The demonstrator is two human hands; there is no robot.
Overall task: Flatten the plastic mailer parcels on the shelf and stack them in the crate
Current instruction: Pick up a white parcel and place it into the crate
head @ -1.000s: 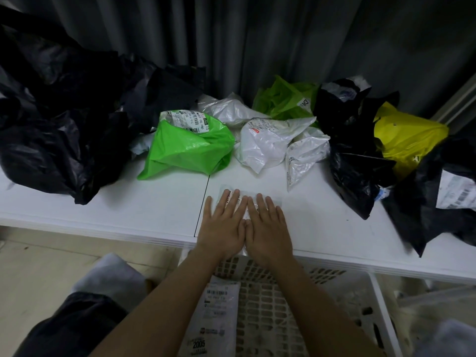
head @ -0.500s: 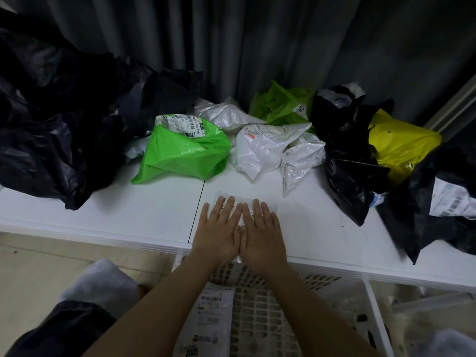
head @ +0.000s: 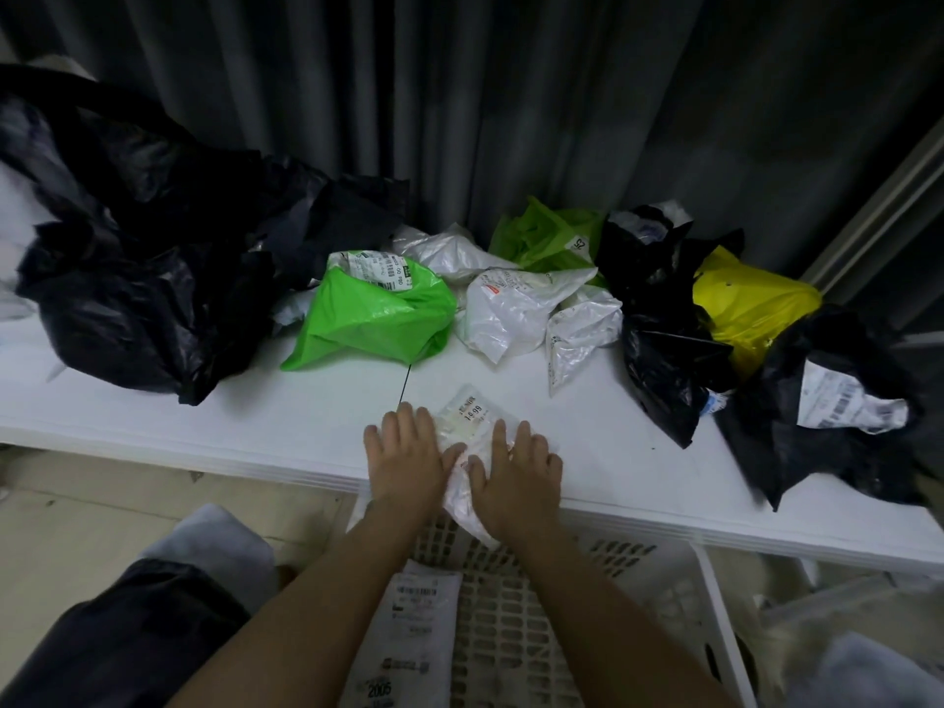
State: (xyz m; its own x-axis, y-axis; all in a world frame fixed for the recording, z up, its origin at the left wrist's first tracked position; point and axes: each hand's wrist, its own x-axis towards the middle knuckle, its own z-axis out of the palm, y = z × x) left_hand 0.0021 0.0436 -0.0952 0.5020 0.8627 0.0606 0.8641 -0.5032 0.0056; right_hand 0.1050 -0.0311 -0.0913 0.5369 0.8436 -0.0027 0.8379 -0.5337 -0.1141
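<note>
A small clear mailer (head: pixel 467 419) with a white label lies at the front edge of the white shelf (head: pixel 255 416), its near end hanging over the edge. My left hand (head: pixel 406 459) rests flat on its left side and my right hand (head: pixel 516 470) lies flat on its right side, fingers straight. Below the shelf edge stands a white perforated crate (head: pixel 511 631) with a flattened white mailer (head: pixel 408 636) lying inside. Crumpled mailers wait further back: a bright green one (head: pixel 378 319), white ones (head: pixel 516 309), a second green one (head: pixel 546 237) and a yellow one (head: pixel 751 304).
A big heap of black bags (head: pixel 138 278) fills the shelf's left side. More black bags (head: pixel 664 360) and one with a shipping label (head: pixel 848 406) crowd the right. A grey curtain hangs behind. My dark-clothed knee (head: pixel 127 636) is at lower left.
My hands have slid apart from side by side, the left going left and the right going right, uncovering the mailer's label. The mailer's near end now hangs over the shelf edge.
</note>
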